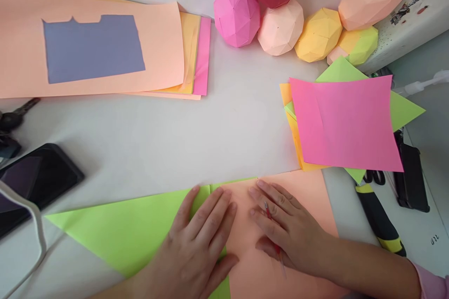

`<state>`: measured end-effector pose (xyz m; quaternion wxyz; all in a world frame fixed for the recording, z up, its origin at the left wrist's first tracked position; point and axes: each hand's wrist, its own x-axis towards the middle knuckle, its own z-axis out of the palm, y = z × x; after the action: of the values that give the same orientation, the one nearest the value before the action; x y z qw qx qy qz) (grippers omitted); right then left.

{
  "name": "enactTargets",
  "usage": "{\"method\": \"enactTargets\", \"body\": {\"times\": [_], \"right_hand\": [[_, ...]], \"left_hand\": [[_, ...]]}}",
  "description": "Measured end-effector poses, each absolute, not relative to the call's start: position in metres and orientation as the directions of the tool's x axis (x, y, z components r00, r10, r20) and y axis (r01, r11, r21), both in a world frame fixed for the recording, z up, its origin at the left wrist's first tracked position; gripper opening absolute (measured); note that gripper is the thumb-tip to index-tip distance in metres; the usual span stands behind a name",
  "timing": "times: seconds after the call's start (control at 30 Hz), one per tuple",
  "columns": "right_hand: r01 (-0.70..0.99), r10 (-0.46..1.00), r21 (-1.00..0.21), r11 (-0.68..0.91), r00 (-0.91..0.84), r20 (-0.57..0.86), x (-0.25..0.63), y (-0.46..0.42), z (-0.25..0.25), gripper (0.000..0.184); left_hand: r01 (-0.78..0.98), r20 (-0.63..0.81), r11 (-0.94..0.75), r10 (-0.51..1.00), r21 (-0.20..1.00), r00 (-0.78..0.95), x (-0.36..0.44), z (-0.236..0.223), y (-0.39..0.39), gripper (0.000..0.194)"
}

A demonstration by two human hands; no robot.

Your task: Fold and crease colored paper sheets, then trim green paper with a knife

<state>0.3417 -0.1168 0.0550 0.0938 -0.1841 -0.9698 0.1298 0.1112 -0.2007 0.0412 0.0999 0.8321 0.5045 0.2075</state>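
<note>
My left hand [199, 238] lies flat, fingers stretched, over the seam where a green paper sheet [133, 229] meets a peach paper sheet [245, 271]. The peach sheet overlaps the green one, whose left end tapers to a point. My right hand [291, 219] rests on the peach sheet with its fingertips near the top edge. A thin red pen [268, 210] with a fine tip is tucked between its fingers. A small gap separates the two hands.
Stacked coloured paper [161, 46] with a grey-blue piece [93, 49] lies upper left. Phone [52, 173], white cable [37, 224] and keys [17, 114] are at left. Faceted paper balls [236, 11] stand behind. At right are pink paper [347, 126] and a black-yellow cutter [380, 219].
</note>
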Motion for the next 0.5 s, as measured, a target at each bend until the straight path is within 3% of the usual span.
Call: {"method": "enactTargets", "body": {"times": [0.5], "right_hand": [[0.33, 0.38, -0.29, 0.898, -0.915, 0.133, 0.3418, -0.1169, 0.0542, 0.039]], "left_hand": [[0.803, 0.238, -0.471, 0.881, 0.366, 0.408, 0.1112, 0.0417, -0.1993, 0.054]]}}
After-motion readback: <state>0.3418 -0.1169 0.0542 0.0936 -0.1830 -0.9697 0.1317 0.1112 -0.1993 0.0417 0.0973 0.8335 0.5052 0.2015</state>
